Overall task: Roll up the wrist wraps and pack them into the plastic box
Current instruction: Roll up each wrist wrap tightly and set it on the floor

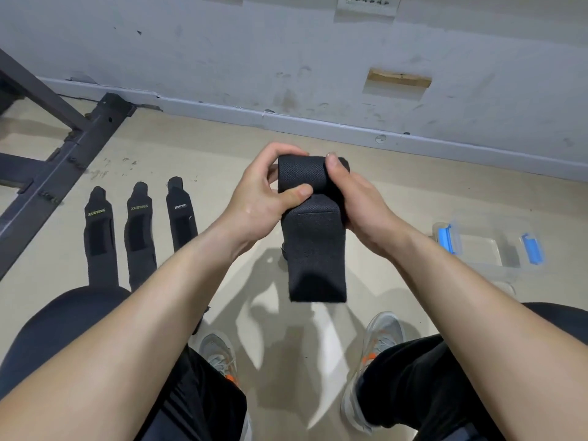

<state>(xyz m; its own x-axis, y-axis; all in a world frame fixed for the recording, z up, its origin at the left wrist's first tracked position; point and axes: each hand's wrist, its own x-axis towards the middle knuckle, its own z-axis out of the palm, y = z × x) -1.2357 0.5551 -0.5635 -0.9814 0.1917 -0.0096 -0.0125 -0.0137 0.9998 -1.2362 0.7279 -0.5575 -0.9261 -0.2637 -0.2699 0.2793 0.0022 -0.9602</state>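
A black wrist wrap (313, 237) is held in the air between my knees, its top part wound into a roll and its loose end hanging down. My left hand (264, 195) grips the roll from the left, thumb across its front. My right hand (359, 205) grips it from the right, thumb on top. Three more black wrist wraps (136, 230) lie flat side by side on the floor at the left. The clear plastic box (486, 249) with blue clips stands open on the floor at the right; nothing shows inside it.
A dark metal frame (63, 154) runs across the floor at the far left, beyond the flat wraps. The grey wall and its baseboard (318, 125) close off the far side. My knees and both shoes (381, 338) are below the hands.
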